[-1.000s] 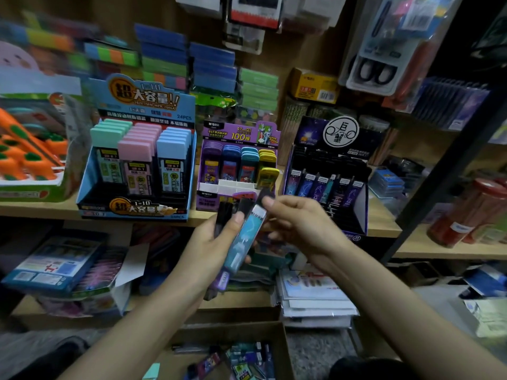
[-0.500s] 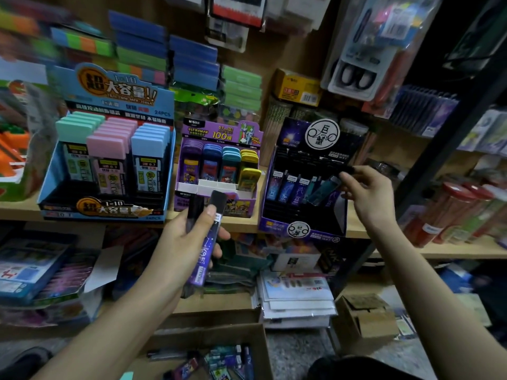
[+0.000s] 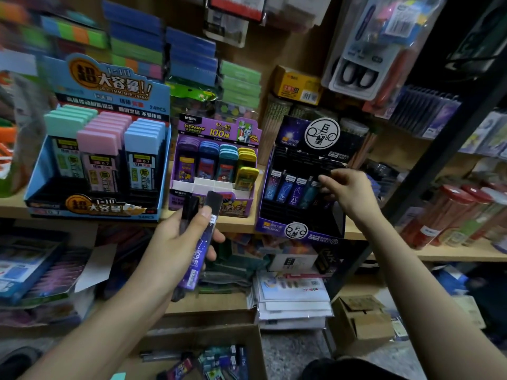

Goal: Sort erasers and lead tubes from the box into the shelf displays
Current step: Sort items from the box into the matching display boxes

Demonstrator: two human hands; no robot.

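Note:
My left hand [image 3: 175,245] grips two lead tubes [image 3: 201,237], purple with black caps, held upright in front of the shelf edge. My right hand [image 3: 348,192] reaches into the dark constellation display box [image 3: 296,215] on the shelf and pinches the black cap of a teal lead tube [image 3: 310,192] standing in its front row beside three blue tubes. On the floor below, a cardboard box [image 3: 255,349] holds several loose lead tubes [image 3: 219,362].
A purple display of coloured lead cases [image 3: 216,165] and a blue display of pastel cases [image 3: 101,149] stand left on the wooden shelf [image 3: 452,252]. Red-lidded jars [image 3: 450,215] sit at right. A dark metal post [image 3: 428,171] slants beside the display. Small carton [image 3: 362,319] on lower shelf.
My right hand took the teal tube from my left hand and carried it right into the dark display, where it now stands in the row. The left hand stays put with two tubes.

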